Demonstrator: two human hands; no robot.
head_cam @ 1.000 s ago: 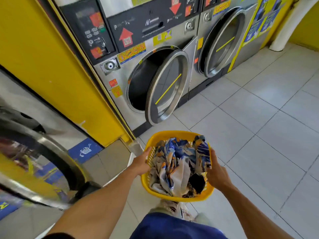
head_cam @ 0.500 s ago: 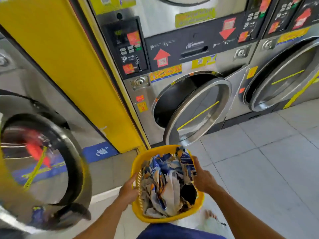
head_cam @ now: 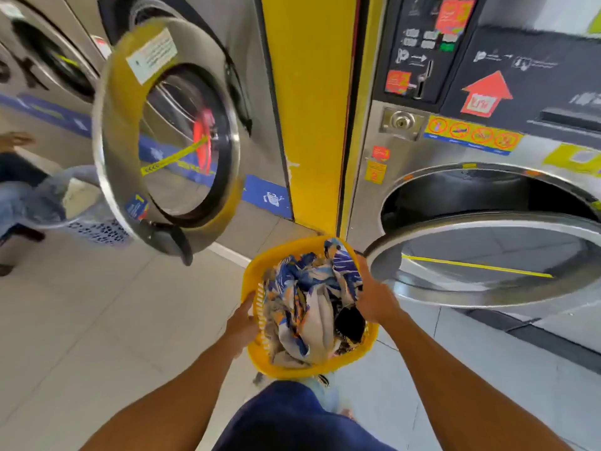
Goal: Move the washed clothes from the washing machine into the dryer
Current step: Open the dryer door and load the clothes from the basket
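Filling the yellow basket (head_cam: 257,265), the washed clothes (head_cam: 309,304) looked soft, damp and probably heavy, best carried by the rim. The left hand (head_cam: 242,322) and right hand (head_cam: 374,299) each gripped an opposite rim, fingers curled, beside the dryer's (head_cam: 367,196) open door (head_cam: 487,291).

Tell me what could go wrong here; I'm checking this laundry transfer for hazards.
The open washer door juts out at the left, so an elbow could hit it. Clothes are heaped to the yellow basket rim and could spill. The dryer door hangs open close beside the right hand.
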